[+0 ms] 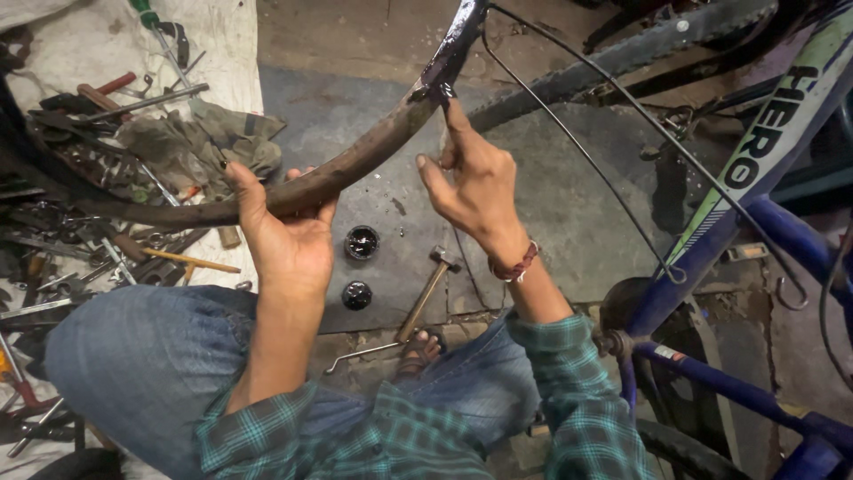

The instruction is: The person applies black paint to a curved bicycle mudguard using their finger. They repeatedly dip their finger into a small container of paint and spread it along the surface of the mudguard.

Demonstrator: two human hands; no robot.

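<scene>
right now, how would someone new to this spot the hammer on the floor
Start at the curved bicycle mudguard held across the middle by the left hand and right hand. Look down to the grey floor below the right wrist. The hammer lies there beside two small round black tins, the only wooden-handled tool apart from the pile on the white cloth.

Rim [355, 164] arcs from 9 o'clock up to 12, left hand [289, 236] under it, right hand [475, 191] just right. Hammer [426, 293] and two small tins [361, 242] on floor below hands; tool pile [98, 178] at 9 o'clock, bicycle frame [755, 178] at 3.
</scene>
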